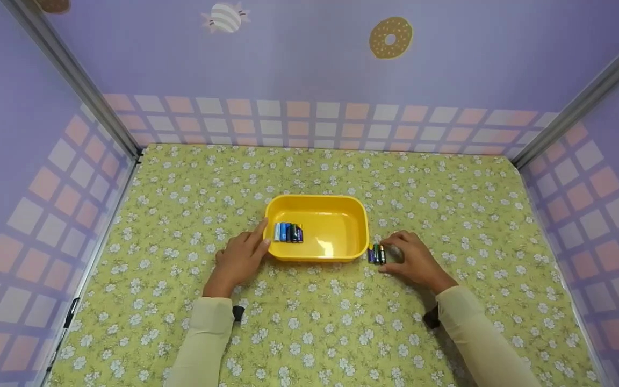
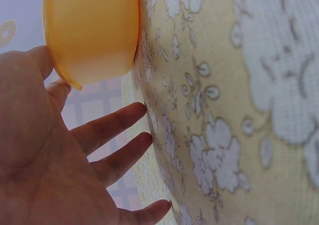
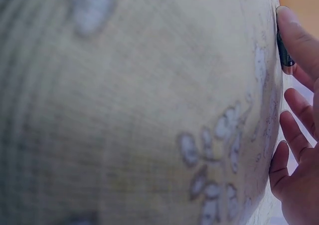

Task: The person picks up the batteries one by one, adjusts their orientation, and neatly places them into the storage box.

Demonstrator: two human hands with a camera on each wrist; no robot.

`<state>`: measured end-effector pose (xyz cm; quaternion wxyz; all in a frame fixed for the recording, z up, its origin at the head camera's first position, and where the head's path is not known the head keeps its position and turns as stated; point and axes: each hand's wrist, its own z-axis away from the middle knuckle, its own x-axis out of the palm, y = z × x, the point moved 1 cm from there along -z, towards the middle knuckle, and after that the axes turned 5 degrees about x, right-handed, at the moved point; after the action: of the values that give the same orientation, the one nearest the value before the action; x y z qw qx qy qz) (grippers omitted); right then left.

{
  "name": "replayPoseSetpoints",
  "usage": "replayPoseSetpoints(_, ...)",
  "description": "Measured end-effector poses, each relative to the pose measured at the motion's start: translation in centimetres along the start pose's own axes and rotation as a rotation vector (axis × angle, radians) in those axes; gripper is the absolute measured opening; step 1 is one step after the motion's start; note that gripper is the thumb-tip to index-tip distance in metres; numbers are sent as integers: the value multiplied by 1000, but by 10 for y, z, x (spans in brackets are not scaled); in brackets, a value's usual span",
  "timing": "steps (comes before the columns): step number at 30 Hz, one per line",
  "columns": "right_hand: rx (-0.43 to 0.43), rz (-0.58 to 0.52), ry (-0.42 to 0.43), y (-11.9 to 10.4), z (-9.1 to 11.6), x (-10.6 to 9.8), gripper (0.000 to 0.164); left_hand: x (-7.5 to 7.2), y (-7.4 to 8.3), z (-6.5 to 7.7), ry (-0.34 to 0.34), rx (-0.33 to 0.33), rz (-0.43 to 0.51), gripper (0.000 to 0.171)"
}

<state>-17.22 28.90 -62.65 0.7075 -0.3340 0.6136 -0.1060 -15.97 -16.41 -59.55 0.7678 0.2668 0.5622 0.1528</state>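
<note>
A yellow plastic tub [image 1: 336, 200] stands on the flowered cloth, with several batteries [image 1: 288, 233] side by side in its left part. The thumb and index finger of my left hand [image 1: 240, 258] touch the tub's left rim. In the left wrist view, the other fingers of that hand [image 2: 75, 150] are spread close to the cloth. Just outside the tub's lower right corner, a short row of batteries [image 1: 376, 255] lies on the cloth. My right hand [image 1: 411, 260] pinches the rightmost dark battery [image 3: 285, 53] end to end between thumb and index finger.
Flower-patterned cloth [image 1: 309, 322] covers the table around the tub. Purple walls with a checked band [image 1: 299, 126] enclose it at the back and both sides. Dark straps [image 1: 432, 317] sit at the sleeve cuffs.
</note>
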Motion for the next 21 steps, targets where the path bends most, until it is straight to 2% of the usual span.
replayPoseSetpoints(17,12,-4,3,-2,0,1,48,0,2,1,15,14,-2,58)
replayPoseSetpoints(21,36,-10,-4,-3,-1,0,46,-1,2,1,9,14,-3,59)
